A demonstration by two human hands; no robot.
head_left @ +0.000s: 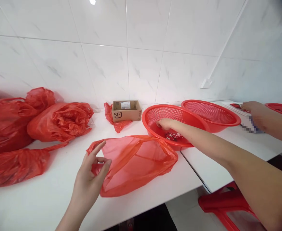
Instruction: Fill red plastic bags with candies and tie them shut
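A red plastic bag (pixel 141 163) lies with its mouth spread wide on the white table. At its left edge is my left hand (pixel 92 170), thumb and index finger apart, with the bag's rim touching the fingers. My right hand (pixel 164 123) reaches down into a red perforated basket (pixel 153 112). Its fingers are curled near the basket's left inner wall; whatever they grip, if anything, is hidden. Beside that hand, several small red-and-white patterned pieces (pixel 174 136) rest on the basket's bottom.
Filled red bags (pixel 59 123) crowd the table's left side. An open cardboard box (pixel 126 115) stands by the tiled wall on some red plastic. Behind the basket is a second red basket (pixel 210 112). Another person's hand (pixel 254 110) works at far right. A red stool (pixel 225 202) stands below.
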